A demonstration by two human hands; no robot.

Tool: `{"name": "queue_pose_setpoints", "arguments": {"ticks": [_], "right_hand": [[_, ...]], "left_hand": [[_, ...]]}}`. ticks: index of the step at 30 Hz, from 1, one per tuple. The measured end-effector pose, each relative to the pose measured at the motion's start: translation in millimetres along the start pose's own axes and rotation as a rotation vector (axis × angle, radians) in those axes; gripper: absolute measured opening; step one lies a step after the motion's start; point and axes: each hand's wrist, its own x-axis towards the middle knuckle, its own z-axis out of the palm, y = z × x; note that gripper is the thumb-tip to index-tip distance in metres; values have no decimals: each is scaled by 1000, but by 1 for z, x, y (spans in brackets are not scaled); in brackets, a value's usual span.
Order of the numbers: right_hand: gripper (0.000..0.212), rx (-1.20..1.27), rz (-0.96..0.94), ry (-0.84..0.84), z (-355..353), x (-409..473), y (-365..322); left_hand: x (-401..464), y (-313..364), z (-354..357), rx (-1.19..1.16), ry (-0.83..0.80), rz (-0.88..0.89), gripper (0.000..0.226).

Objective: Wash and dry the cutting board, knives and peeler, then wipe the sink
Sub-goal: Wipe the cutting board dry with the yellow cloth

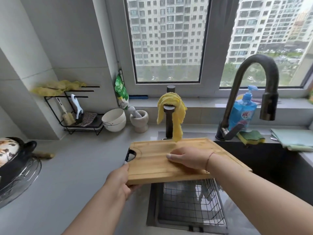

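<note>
- Two bare forearms reach in from the bottom edge of the frame, nearest the camera, toward the centre.
- The left hand [120, 180] grips the near-left corner of the cutting board [177, 160] — thumb side on top, fingers curled under the edge.
- The right hand [188, 158] rests on top of the board at the centre of the frame, fingers bent over something that looks yellowish; what it is cannot be told. A thin bracelet sits at that wrist.
- The board is wooden, with a groove round its rim and a handle hole at its left end, and it is tilted a little above the sink [271, 160] and a wire basket [191, 204] at lower centre.
- A yellow cloth [171, 112] hangs over a dark post just behind the board.
- A dark curved faucet [254, 85] stands at right, with a blue soap bottle [243, 114] behind it and a yellow-green sponge [250, 136] at its base.
- At left of centre — a white bowl [114, 119] beside a stone mortar and pestle [139, 120].
- Farther left, a black wire rack [81, 112] holds a white peeler [77, 106] and a brush.
- A folded pale green towel [294, 138] lies at the right edge.
</note>
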Motion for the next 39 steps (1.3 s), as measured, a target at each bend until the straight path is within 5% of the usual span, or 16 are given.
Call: {"name": "queue_pose_setpoints", "arguments": {"ticks": [6, 9, 13, 19, 30, 39], "right_hand": [[81, -430, -186, 171, 13, -9, -17], [40, -574, -256, 453, 30, -5, -21], [37, -464, -354, 785, 42, 6, -24], [33, -297, -399, 1084, 2, 10, -52], [17, 158, -441, 977, -42, 25, -118], [15, 881, -353, 798, -12, 110, -184]], "left_hand": [[-15, 31, -9, -31, -40, 86, 19], [-32, 44, -6, -35, -53, 128, 9], [-60, 63, -4, -128, -82, 218, 12], [-73, 83, -5, -112, -159, 382, 49], [-63, 86, -1, -93, -495, 452, 67], [-28, 142, -32, 4, -502, 581, 60]]}}
